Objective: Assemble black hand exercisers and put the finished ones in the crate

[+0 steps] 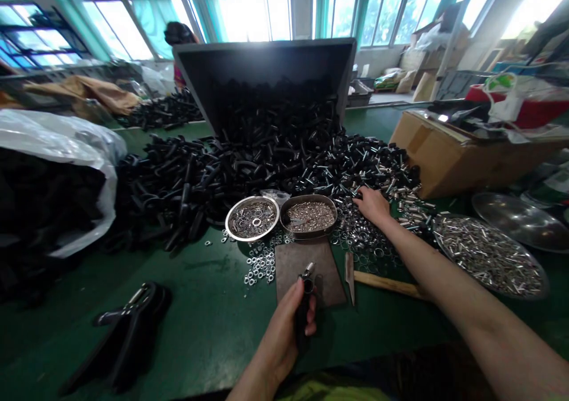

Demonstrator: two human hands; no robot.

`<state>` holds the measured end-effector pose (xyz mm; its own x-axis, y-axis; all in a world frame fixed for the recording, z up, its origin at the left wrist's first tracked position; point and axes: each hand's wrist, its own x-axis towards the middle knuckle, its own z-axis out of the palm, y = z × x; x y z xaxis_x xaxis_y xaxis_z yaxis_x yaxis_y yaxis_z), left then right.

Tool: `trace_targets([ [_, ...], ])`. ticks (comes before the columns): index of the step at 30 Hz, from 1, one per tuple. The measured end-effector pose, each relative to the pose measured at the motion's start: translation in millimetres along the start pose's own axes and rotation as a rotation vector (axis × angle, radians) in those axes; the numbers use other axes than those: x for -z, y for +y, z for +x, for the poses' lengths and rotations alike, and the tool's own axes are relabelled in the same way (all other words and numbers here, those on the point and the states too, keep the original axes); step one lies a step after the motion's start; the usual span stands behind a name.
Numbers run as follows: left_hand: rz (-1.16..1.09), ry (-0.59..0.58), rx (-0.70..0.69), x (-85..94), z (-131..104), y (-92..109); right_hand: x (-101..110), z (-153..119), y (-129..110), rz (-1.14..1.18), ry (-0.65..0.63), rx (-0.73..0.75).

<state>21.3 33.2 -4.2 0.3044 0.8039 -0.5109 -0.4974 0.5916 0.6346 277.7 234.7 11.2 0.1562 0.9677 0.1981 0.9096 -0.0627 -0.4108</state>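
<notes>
My left hand [291, 315] is wrapped round a black handle [303, 312], held upright over the near part of a dark metal plate [288, 265]. From the handle's top sticks a small metal spring [310, 267]. My right hand [374, 207] reaches out to a heap of black-headed screws [355, 164] and shiny metal rings [358, 229]. Its fingers are curled at the heap's edge, and whatever they pinch is too small to make out. A hammer [386, 282] with a wooden handle lies below my right forearm, beside the plate.
A round dish [228, 224] and an oval tin [306, 234] of small metal parts stand behind the plate, with loose nuts [261, 262] nearby. Black parts [249, 158] spill from a tipped bin [349, 63]. An assembled black clamp-like piece [133, 330] lies left; a pin tray [544, 279] and carton [444, 164] right.
</notes>
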Motion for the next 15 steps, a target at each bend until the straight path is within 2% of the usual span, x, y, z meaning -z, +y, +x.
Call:
trace_targets([
  [3, -0.171, 0.052, 0.032, 4.6, 7.2, 6.3, -2.9, 2.3, 1.9, -0.052, 0.024, -0.002],
  [6, -0.347, 0.093, 0.063, 12.0, 10.8, 17.8, 5.5, -18.0, -8.2, -0.028, 0.098, 0.1],
  [9, -0.475, 0.051, 0.04, 17.9, 10.0, 27.6, 21.3, -61.9, -32.2, 0.164, 0.123, 0.377],
  [13, -0.523, 0.015, -0.023, 16.5, 5.9, 29.1, 37.1, -137.1, -77.8, 0.455, -0.072, 0.604],
  [15, -0.523, 0.012, -0.062, 13.2, 3.3, 26.5, 37.9, -164.6, -97.0, 0.495, -0.127, 0.682],
])
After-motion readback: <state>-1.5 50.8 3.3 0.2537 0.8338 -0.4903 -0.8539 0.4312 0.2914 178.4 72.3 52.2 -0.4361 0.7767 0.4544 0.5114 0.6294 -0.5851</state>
